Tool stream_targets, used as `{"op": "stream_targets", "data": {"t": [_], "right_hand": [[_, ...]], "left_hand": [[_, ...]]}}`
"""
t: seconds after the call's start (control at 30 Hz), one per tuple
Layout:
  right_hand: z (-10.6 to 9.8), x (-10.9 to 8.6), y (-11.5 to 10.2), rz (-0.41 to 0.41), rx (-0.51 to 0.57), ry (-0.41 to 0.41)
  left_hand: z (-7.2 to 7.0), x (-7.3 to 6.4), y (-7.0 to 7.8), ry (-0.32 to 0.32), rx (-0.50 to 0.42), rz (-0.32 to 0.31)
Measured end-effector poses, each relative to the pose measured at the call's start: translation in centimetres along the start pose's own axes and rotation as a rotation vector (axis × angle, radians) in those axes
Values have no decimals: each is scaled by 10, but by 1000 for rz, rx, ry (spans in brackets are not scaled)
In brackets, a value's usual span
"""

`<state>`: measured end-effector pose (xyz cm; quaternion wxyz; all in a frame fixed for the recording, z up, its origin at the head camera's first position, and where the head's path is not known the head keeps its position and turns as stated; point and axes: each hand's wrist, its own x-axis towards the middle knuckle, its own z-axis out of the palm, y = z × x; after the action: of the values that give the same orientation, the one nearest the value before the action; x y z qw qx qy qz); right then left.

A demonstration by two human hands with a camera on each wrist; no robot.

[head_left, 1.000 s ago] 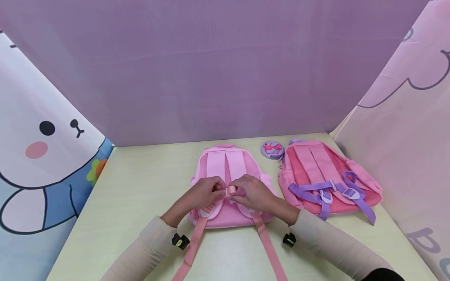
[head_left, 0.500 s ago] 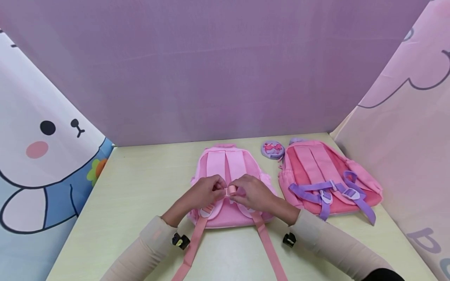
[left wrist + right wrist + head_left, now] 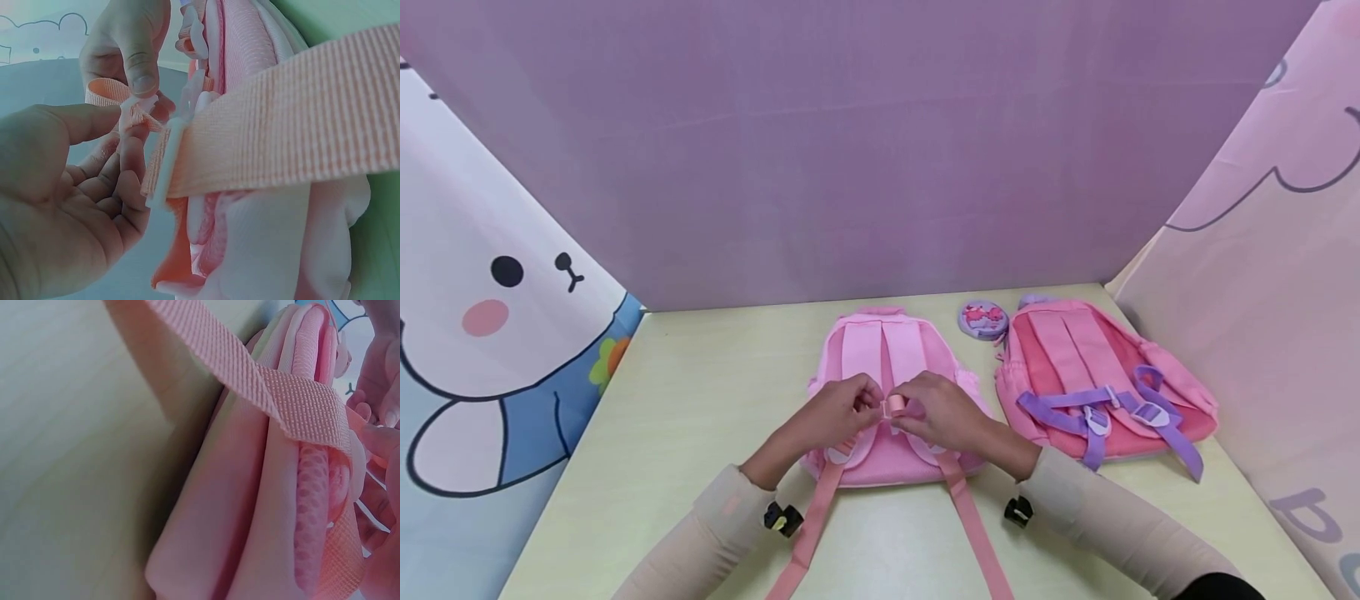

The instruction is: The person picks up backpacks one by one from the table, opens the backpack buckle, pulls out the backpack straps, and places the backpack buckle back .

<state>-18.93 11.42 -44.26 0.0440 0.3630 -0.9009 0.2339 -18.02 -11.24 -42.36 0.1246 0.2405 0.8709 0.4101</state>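
Note:
A light pink backpack point(image 3: 865, 350) lies with its shoulder straps facing up at the middle of the table. Above it my left hand point(image 3: 841, 412) and right hand point(image 3: 938, 410) meet. Thumb and finger of each pinch a small white plastic buckle point(image 3: 135, 114) on a peach chest strap, which curls into a loop point(image 3: 107, 91) by the right hand. Part of the buckle is hidden by fingertips. Two peach webbing straps point(image 3: 973, 529) trail from the backpack toward me. A white slider point(image 3: 167, 159) sits on the webbing close to my left hand.
A darker pink backpack point(image 3: 1052, 342) with purple straps point(image 3: 1093, 421) lies to the right on the pale table point(image 3: 722, 375). Between the backpacks, farther back, is a round purple pouch point(image 3: 982, 320). A purple panel point(image 3: 865, 150) closes off the back, and printed panels flank both sides.

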Motion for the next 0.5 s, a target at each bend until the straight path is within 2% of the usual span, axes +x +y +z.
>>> {"op": "stream_targets", "data": {"t": [0.27,0.5], "right_hand": [[0,0,1,-7,0,-4],[0,-1,1,-6,-7,-4]], "left_hand": [[4,-2,8,14,48,11],[9,-4,9,50,143,16]]}}
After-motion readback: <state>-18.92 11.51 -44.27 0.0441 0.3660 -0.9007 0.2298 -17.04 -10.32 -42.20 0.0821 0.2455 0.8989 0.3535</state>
